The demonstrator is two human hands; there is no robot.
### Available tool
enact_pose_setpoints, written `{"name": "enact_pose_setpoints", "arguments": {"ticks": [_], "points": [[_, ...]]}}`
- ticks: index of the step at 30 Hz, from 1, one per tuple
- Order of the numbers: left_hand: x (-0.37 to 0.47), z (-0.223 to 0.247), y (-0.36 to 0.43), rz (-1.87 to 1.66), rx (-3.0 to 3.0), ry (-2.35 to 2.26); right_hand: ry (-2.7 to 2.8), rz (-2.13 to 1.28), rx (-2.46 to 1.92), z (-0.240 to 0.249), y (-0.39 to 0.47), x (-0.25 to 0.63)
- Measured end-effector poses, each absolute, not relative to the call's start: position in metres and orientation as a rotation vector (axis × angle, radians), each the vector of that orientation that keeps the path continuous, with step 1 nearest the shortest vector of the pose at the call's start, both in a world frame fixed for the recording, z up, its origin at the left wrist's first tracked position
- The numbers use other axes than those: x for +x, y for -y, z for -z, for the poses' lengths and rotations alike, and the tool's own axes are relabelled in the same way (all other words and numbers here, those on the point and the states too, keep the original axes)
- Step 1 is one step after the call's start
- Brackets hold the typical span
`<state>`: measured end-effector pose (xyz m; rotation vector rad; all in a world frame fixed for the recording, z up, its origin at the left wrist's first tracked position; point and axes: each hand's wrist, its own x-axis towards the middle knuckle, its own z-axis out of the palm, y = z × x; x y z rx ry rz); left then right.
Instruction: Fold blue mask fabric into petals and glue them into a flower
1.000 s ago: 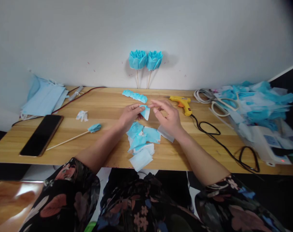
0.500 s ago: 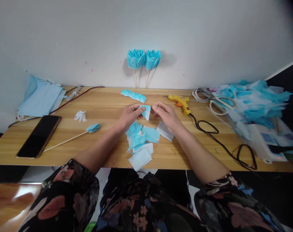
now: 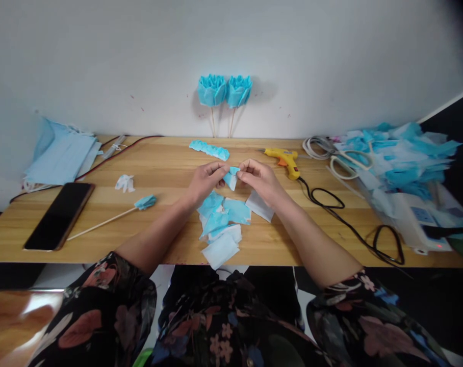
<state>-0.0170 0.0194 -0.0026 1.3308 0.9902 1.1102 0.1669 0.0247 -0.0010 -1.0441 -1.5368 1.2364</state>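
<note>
A small blue-and-white piece of mask fabric [image 3: 230, 179] is pinched between my two hands above the middle of the table. My left hand [image 3: 209, 182] grips its left side between thumb and fingers. At its upper right edge, my right hand [image 3: 257, 177] has thumb and fingertips closed on it. Beneath lie loose cut pieces of blue and white fabric [image 3: 220, 216], overlapping one another. A row of folded blue petals [image 3: 209, 150] rests behind my hands. To the left is a wooden stick with a small blue bud [image 3: 145, 202] at its end.
Two blue fabric flowers [image 3: 212, 90] on sticks lean against the wall. A yellow glue gun [image 3: 286, 159], its black cord and scissors [image 3: 352, 165] lie right, beside a heap of fabric scraps [image 3: 403, 153] and a white power strip [image 3: 418, 224]. Masks [image 3: 61, 155] and a phone [image 3: 59, 216] lie left.
My right fingers have closed in on the upper right edge of the fabric piece, and its top edge now looks folded. The whole view has shifted slightly.
</note>
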Motion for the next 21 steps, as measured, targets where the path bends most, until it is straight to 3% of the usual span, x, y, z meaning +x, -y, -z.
{"name": "enact_pose_setpoints", "arguments": {"ticks": [21], "points": [[-0.0165, 0.006, -0.0223, -1.117, 1.265, -0.986, 1.613, -1.166, -1.062, 0.0033, -0.025, 0.168]]}}
